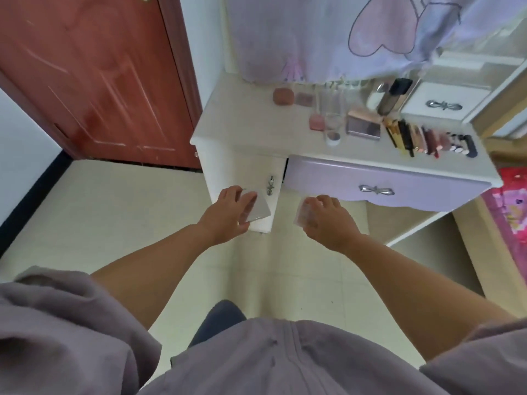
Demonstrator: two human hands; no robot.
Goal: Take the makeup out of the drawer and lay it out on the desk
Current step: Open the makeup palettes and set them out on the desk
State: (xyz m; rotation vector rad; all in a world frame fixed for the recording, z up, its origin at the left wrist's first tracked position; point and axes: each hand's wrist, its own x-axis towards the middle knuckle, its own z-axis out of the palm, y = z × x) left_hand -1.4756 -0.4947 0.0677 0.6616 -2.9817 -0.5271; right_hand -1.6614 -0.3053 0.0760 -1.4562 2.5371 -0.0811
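Note:
My left hand (228, 213) grips a flat pale case (256, 208) in front of the white cabinet door (256, 175). My right hand (325, 219) holds a small pinkish clear case (303, 213) below the lilac drawer (379, 181), which looks pushed in. On the white desk (236, 129) lie pink compacts (283, 96), a mirrored palette (363, 126), a small round jar (333, 137) and a row of several lipsticks and tubes (427, 138).
A red-brown door (94, 75) stands to the left. A white cloth with a pink heart (342, 35) hangs over the desk's back. A small white drawer box (445, 101) sits at the desk's right. A pink mat (510, 209) lies right, on the tiled floor.

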